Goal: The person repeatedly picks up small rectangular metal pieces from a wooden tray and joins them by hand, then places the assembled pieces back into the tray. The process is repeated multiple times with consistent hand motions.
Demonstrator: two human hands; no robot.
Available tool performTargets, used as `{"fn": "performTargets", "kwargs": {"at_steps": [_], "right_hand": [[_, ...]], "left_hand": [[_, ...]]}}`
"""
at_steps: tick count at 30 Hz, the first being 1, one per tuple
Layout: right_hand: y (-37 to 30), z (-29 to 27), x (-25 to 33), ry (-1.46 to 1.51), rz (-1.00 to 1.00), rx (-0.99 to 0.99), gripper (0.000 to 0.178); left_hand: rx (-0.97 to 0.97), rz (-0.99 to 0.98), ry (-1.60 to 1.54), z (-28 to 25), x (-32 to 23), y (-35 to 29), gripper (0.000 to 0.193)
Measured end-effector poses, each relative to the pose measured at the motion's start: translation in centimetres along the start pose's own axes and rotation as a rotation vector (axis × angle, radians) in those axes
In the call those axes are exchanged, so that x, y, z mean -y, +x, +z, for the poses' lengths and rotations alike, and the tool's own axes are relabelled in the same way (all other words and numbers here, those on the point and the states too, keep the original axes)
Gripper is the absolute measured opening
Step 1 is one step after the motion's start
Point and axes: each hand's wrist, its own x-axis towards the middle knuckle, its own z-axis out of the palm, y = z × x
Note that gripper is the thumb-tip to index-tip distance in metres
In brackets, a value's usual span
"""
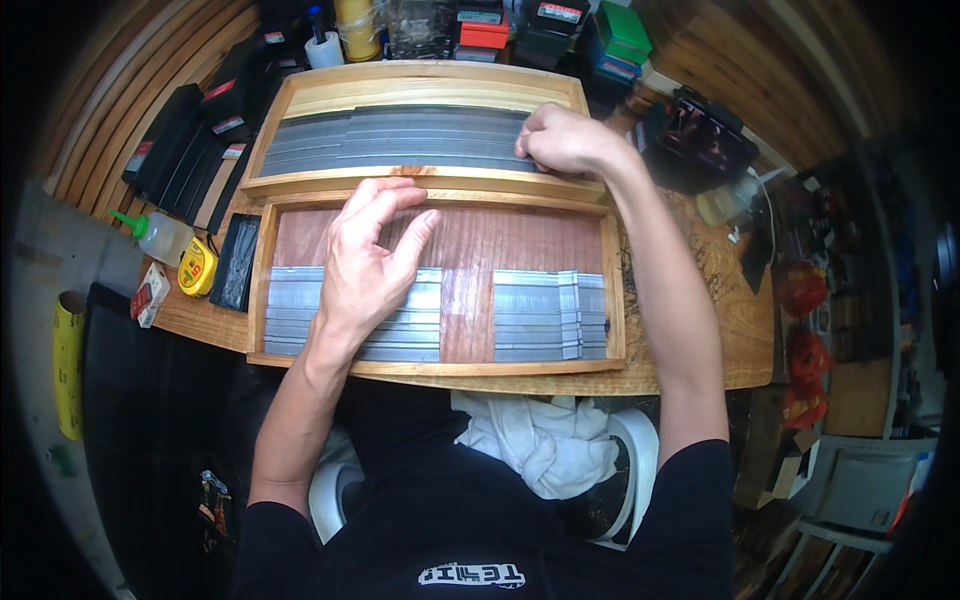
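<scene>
Two shallow wooden trays lie one behind the other on the table. In the far tray (300, 183), a packed row of dark grey, thin metal strips (400, 138) leans along the front. My right hand (568, 140) reaches to the right end of that row with its fingers curled in; whatever they pinch is hidden. The near tray (259, 290) has two groups of shiny strips, a left group (400, 320) and a right group (530, 315), with bare reddish wood between. Above the left group hovers my left hand (372, 245), open, thumb apart from the fingers, holding nothing.
Left of the trays are a yellow tape measure (198, 265), a green-tipped bottle (160, 236), a small box (149, 295) and black cases (170, 150). Boxes (625, 35) line the back. A white cloth (540, 445) lies at my lap, by the table's front edge.
</scene>
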Motion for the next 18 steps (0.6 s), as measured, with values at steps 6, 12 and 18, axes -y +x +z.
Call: {"fn": "performTargets", "kwargs": {"at_steps": [6, 12, 18], "right_hand": [[2.0, 2.1, 2.9, 0.058, -0.175, -0.076, 0.039], [-3.8, 4.9, 5.6, 0.365, -0.593, -0.361, 0.028], [-12.9, 0.7, 2.5, 0.519, -0.957, -0.791, 0.01]], "left_hand": [[-0.032, -0.033, -0.064, 0.6, 0.1, 0.2, 0.023], [-0.082, 0.013, -0.055, 0.0, 0.7, 0.2, 0.018], [-0.088, 0.068, -0.074, 0.4, 0.4, 0.2, 0.017]]}}
